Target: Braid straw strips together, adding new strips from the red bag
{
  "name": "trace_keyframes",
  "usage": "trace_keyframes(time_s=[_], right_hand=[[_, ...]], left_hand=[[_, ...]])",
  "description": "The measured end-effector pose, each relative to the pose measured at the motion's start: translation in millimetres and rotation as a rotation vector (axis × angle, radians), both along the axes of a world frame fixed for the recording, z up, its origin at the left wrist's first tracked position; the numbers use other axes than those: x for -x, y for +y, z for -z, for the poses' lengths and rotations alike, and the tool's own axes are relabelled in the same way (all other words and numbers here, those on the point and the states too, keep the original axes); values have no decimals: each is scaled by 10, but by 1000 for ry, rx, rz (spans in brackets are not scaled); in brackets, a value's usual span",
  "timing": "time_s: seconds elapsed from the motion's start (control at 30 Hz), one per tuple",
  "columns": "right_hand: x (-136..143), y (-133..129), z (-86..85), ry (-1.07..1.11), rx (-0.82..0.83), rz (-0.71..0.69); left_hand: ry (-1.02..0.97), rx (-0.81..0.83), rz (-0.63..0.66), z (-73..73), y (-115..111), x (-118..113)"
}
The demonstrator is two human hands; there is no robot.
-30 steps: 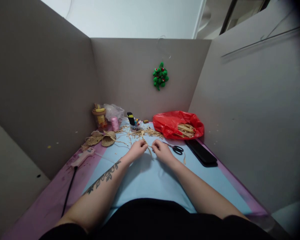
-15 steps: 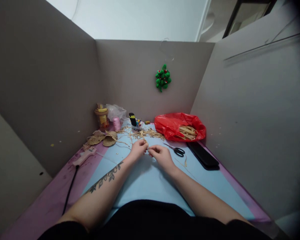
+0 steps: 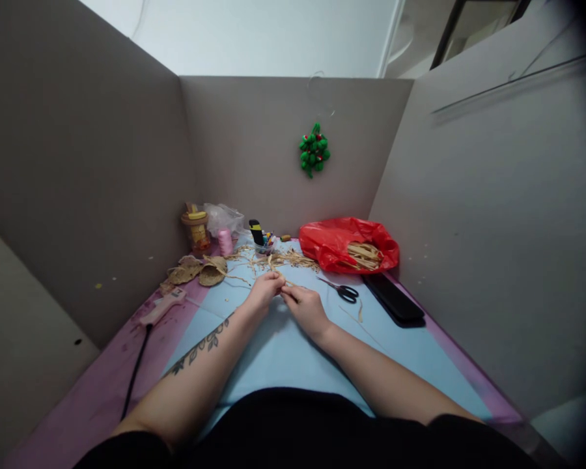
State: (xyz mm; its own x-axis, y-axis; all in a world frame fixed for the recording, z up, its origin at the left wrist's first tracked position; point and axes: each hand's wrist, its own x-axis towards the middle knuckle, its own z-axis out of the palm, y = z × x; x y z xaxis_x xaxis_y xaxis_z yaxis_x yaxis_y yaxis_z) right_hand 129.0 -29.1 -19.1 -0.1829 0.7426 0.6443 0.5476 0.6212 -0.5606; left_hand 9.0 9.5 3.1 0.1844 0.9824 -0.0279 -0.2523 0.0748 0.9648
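My left hand (image 3: 264,292) is closed, its thumb and fingers pinching a small tan piece of dried straw (image 3: 280,279). Fingertips of my right hand (image 3: 305,309) press together on the same straw, close against the left. Most of the piece is covered by my fingers, so its shape is hard to make out. Just beyond my hands, loose straw strands (image 3: 297,258) lie strewn over the blue mat. To the left rest small woven straw cups (image 3: 213,271). Black-handled scissors (image 3: 346,293) lie to the right of my right hand.
A red plastic bag (image 3: 322,244) holding straw and a black case (image 3: 393,299) are at the right. Leftward are a pink glue gun (image 3: 163,307) with its cord, pink thread (image 3: 225,241) and a lidded jar (image 3: 196,231). Grey panels (image 3: 254,143) enclose three sides.
My hands have come closer together, the right fingertips now meeting the left at the straw. The whole view has shifted slightly; the things on the table stay put.
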Motion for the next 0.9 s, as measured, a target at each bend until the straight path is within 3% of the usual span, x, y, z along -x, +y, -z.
trace_keyframes(time_s=[0.1, 0.27, 0.5, 0.77, 0.9], right_hand=[[-73, -35, -107, 88, 25, 4], [-244, 55, -219, 276, 177, 149], [-183, 107, -214, 508, 534, -137], [-174, 88, -227, 588, 633, -147], [-196, 124, -186, 562, 638, -148]], left_hand=[[47, -53, -33, -4, 27, 19], [119, -122, -13, -7, 28, 32], [265, -204, 66, -40, -79, -33], [437, -321, 42, -68, -90, -1], [390, -299, 76, -79, -105, 0]])
